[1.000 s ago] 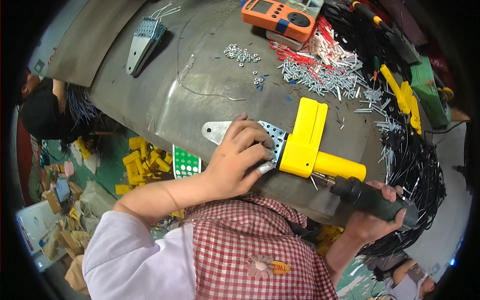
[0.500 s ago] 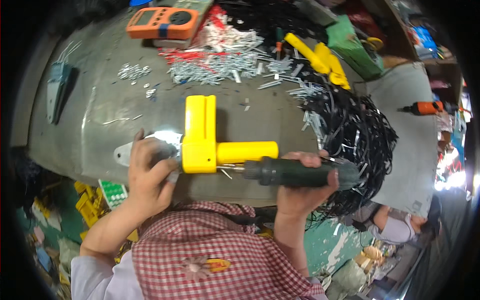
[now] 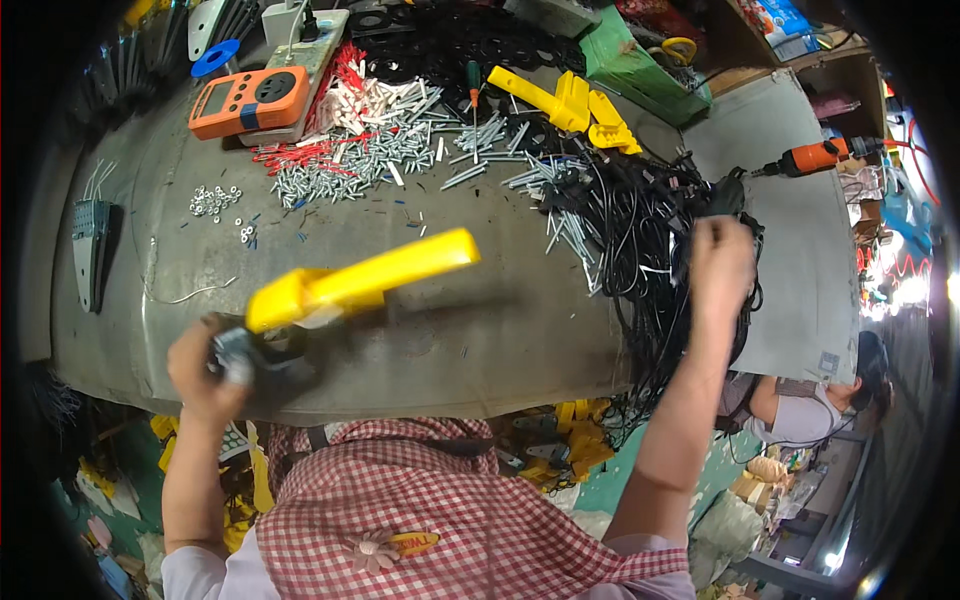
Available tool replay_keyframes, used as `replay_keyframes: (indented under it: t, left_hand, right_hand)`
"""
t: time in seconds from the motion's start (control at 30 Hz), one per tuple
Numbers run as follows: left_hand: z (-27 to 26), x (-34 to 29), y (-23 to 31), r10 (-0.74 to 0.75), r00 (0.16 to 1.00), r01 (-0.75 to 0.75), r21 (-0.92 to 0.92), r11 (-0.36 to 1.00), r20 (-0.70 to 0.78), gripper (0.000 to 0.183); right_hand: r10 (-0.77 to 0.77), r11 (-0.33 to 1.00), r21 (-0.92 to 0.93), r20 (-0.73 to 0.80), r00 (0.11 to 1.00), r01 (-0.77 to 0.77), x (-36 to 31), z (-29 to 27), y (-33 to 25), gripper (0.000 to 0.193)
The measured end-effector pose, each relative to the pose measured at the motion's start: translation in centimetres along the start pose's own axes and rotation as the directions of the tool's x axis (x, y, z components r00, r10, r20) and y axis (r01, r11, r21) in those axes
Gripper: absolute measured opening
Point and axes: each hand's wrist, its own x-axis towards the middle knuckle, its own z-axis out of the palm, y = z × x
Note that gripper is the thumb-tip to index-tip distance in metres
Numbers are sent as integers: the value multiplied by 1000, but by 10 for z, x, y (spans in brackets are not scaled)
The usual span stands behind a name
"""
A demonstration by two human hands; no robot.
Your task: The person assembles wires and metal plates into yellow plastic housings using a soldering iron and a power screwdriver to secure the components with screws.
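My left hand (image 3: pixel 203 372) is closed around the dark and grey end of a yellow plastic housing (image 3: pixel 290 298). The housing is raised above the table near its front left, its long yellow bar (image 3: pixel 400 268) pointing up to the right. Motion blurs the held part, so its shape is hard to make out. My right hand (image 3: pixel 722 262) is stretched far out to the right, over a heap of black cables (image 3: pixel 640 215). Its fingers are smeared by motion at a dark object (image 3: pixel 722 198); whether they grip it I cannot tell.
Beyond the housing lie a pile of screws (image 3: pixel 335 172), small nuts (image 3: pixel 212 201) and an orange multimeter (image 3: pixel 250 102). More yellow parts (image 3: pixel 570 103), a screwdriver (image 3: pixel 474 95) and a green box (image 3: pixel 640 65) sit farther back. An orange power tool (image 3: pixel 815 157) is at right; another person (image 3: pixel 800 405) sits beyond.
My left hand has moved left with the yellow housing, which is now turned and tilted. My right hand has gone from the housing, where it held a dark power screwdriver, to the cable heap.
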Motion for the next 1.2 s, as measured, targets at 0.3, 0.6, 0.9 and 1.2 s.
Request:
replay_keyframes:
  t: [0.3, 0.6, 0.9, 1.2]
  left_hand:
    - [-2, 53, 40, -47, 891, -3, 109, 994, 451, 26]
    - [16, 80, 112, 305, 920, -171, -447, 878, 246, 25]
    - [58, 84, 144, 360, 828, 27, -672, 740, 430, 39]
    - [60, 82, 179, 348, 528, 597, -629, 497, 775, 59]
  right_hand:
    - [-171, 979, -98, 104, 980, 181, -49, 39, -59, 14]
    - [158, 702, 683, 128, 979, -202, -44, 24, -50, 24]
    - [286, 223, 912, 275, 918, -343, -33, 14, -67, 21]
    - [211, -156, 969, 220, 952, -190, 3, -77, -39, 26]
